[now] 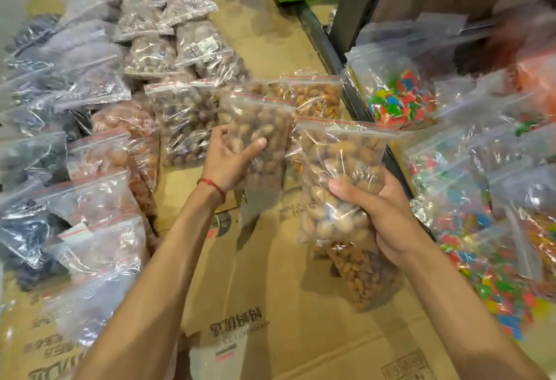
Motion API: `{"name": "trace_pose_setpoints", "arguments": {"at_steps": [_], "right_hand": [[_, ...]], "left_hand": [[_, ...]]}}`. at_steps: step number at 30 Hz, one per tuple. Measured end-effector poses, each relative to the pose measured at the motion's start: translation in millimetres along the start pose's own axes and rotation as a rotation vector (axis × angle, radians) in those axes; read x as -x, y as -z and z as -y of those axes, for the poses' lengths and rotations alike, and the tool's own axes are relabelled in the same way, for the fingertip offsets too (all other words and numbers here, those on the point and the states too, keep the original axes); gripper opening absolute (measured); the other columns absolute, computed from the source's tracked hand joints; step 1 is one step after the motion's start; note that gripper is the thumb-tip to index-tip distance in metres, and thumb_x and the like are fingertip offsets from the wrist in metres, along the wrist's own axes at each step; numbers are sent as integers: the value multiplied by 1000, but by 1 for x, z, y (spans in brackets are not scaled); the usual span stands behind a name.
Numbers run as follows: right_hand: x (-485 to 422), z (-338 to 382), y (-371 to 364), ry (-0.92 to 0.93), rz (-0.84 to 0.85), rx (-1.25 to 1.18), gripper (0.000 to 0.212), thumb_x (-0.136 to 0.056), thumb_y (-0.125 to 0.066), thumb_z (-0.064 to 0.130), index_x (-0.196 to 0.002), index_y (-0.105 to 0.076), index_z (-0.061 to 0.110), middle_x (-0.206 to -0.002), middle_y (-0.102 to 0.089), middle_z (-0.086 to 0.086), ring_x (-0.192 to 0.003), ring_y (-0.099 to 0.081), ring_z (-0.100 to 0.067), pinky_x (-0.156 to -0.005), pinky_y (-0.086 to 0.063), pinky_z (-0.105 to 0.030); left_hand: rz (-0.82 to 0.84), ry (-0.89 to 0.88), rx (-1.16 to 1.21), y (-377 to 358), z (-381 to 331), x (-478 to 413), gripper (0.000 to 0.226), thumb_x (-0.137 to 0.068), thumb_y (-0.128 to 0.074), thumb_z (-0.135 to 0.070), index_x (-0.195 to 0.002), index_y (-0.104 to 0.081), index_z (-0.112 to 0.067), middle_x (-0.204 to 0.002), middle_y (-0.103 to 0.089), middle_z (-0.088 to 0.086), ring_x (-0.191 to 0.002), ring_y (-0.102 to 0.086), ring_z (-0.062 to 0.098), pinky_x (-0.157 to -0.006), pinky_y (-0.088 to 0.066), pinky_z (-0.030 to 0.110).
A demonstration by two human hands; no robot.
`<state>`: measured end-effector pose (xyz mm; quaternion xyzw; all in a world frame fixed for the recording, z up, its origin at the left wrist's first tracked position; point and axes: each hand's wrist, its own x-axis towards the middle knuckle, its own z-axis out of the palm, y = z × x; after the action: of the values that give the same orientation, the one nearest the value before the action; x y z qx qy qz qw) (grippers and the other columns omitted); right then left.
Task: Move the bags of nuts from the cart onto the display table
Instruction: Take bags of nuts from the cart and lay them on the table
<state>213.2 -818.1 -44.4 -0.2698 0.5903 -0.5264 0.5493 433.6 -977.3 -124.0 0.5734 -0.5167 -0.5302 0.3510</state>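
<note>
Here each of the hands carries its own bag of nuts above the cardboard-covered bench, so two can be set down in one trip. The left hand wraps the lower half of a bag of round brown nuts, thumb across the front and fingers behind, holding it upright just over the row of bags already laid flat, likely to line it up beside them. The right hand is closed around the middle of a bag of paler nuts, and a second bag of small orange-brown nuts hangs below that grip; whether the fingers pinch it too cannot be told. The laid bags seem grouped by kind, dark ones at left. To the right, bags of coloured sweets are heaped past a dark metal rail.
</note>
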Motion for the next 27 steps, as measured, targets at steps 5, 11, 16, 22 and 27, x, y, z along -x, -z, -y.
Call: {"name": "trace_pose_setpoints", "arguments": {"at_steps": [5,11,16,22,27], "right_hand": [[-4,-6,-7,-13,-47,79,74,-66,-94,22,-133,-63,18,-117,-81,-7,-108,-79,-26,-96,-60,-43],[1,-13,-6,-23,-53,110,73,-67,-99,21,-132,-66,19,-119,-81,-8,-110,-78,-27,-94,-58,-42],[8,-11,-12,-7,-67,97,71,-61,-91,27,-128,-68,18,-115,-82,-7,-107,-79,-26,-92,-60,-40],[15,-18,-21,-24,-40,53,67,-70,-86,18,-132,-64,10,-114,-82,-9,-103,-80,-26,-80,-63,-31],[24,-19,-30,-33,26,75,46,-79,-82,16,-123,-70,18,-115,-81,-9,-105,-79,-26,-87,-63,-34]], "left_hand": [[-51,-79,-160,-12,3,-18,55,-88,-81,-35,-130,-51,-15,-121,-62,-5,-110,-60,13,-92,-46,26],[-257,-140,-264,-20,17,-21,47,-80,-79,-52,-101,-67,-12,-110,-64,8,-96,-57,20,-81,-42,26],[-343,-137,-126,-15,8,-19,51,-80,-84,-44,-120,-67,-19,-114,-72,-2,-100,-63,11,-88,-49,22],[-290,-140,-408,-17,9,-13,67,-94,-65,-55,-148,-50,-19,-141,-54,7,-131,-49,24,-100,-39,28],[-230,-144,-491,-6,3,18,69,-101,-54,-53,-158,-35,-17,-153,-43,9,-140,-37,28,-114,-36,43]]}}
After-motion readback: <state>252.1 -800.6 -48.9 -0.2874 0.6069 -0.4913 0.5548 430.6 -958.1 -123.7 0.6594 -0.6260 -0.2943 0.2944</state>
